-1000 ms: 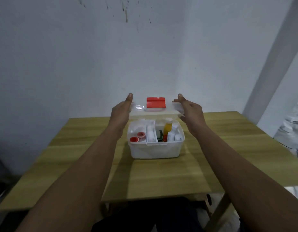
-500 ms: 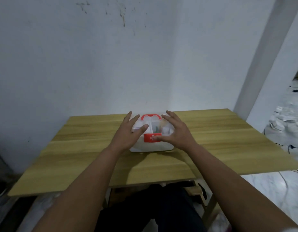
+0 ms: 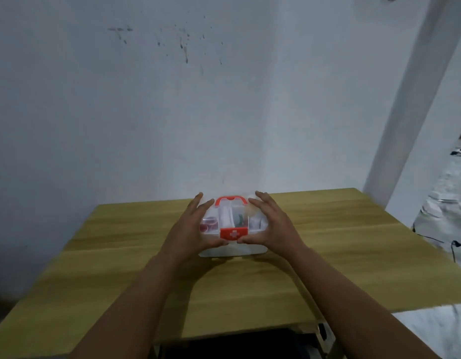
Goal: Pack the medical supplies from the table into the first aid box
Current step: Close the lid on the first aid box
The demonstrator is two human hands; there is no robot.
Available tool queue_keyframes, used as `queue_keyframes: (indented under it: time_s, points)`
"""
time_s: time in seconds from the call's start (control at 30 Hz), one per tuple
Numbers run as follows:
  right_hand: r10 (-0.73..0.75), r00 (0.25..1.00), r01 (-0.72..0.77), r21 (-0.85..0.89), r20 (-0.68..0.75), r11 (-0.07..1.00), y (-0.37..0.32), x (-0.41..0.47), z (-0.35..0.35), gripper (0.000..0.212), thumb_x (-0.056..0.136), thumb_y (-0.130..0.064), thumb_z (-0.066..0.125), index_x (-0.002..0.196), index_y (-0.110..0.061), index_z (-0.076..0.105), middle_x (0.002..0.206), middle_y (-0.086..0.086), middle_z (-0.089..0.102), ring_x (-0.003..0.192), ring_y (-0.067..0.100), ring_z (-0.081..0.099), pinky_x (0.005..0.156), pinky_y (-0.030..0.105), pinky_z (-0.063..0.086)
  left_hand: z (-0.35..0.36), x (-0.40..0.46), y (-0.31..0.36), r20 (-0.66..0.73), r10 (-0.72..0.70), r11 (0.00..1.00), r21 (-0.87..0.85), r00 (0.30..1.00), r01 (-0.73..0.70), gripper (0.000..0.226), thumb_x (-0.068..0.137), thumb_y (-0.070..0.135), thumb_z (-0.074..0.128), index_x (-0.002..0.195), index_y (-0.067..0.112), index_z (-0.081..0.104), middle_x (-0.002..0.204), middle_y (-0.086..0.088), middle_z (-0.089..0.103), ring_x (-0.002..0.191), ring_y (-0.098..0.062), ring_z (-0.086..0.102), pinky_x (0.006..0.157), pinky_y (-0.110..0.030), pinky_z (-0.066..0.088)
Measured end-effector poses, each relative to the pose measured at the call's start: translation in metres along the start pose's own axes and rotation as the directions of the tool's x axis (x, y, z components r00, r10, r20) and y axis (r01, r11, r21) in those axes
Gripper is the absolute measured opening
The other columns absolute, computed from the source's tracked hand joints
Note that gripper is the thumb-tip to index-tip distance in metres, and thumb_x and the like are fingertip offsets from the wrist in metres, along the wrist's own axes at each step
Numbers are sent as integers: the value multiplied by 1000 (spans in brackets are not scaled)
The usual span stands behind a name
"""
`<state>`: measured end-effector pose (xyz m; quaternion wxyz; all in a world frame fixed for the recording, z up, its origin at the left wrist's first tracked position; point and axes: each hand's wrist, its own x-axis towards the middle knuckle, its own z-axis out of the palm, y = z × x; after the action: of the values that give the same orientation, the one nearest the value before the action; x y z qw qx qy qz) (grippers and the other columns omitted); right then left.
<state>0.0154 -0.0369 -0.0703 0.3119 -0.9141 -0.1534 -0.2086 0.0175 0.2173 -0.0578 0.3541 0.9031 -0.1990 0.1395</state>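
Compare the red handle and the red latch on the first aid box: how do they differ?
The handle is a thin arch on the far top edge of the lid; the latch is a solid flat block on the near front edge. The latch bears a white cross; the handle looks plain. Both thumbs sit beside the latch; nothing grips the handle. Both are red plastic.

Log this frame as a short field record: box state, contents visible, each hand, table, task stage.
box: first aid box, clear lid down, red latch at front, red handle on top
contents: supplies seen blurred through the lid, red-capped items at left
left hand: left hand pressed on the box's left side, thumb near the latch
right hand: right hand on the right side, thumb near the latch
table: wooden table, no loose supplies in view
stage: packed, lid being secured
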Motion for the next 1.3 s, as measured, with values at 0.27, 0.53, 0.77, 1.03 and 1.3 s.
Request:
queue_keyframes:
  time_s: [0.27,0.53,0.77,1.03,1.3]
  points:
    - [-23,1000,24,36,-18,999,36,63,17,112,56,-77,78,148,-23,45,162,-4,32,150,17,29,115,50,41,19,65,-24,-57,0,1000,21,998,1,111,61,55,90,155,29,37,170,5,16,147,-22,35,101,-34,50]
    - [-35,998,40,70,-60,997,66,114,39,108,58,-69,85,148,-26,44,162,-8,32,148,12,32,116,41,41,29,121,-52,-70,16,999,44,997,-13,110,62,58,88,155,29,37,169,4,18,150,-21,31,105,-31,42]
    - [-75,989,85,77,-127,993,77,128,49,107,56,-74,80,145,-22,48,159,-5,38,147,14,36,112,42,46,33,136,-66,-84,39,997,74,996,-33,111,60,64,85,155,32,37,169,6,19,140,-8,36,93,-12,33]
    - [-137,969,149,48,-205,988,82,129,55,103,59,-68,84,143,-17,50,156,2,44,144,17,41,111,41,48,40,134,-73,-150,82,995,63,985,-74,106,62,62,85,152,28,42,167,6,25,139,3,23,93,-2,25]
    - [-43,997,42,-12,-68,999,68,128,37,107,56,-69,85,146,-24,47,161,-4,35,146,16,37,109,46,48,25,134,-59,-30,-18,994,104,999,21,115,60,68,84,156,30,34,169,5,19,144,-8,28,110,-27,38]
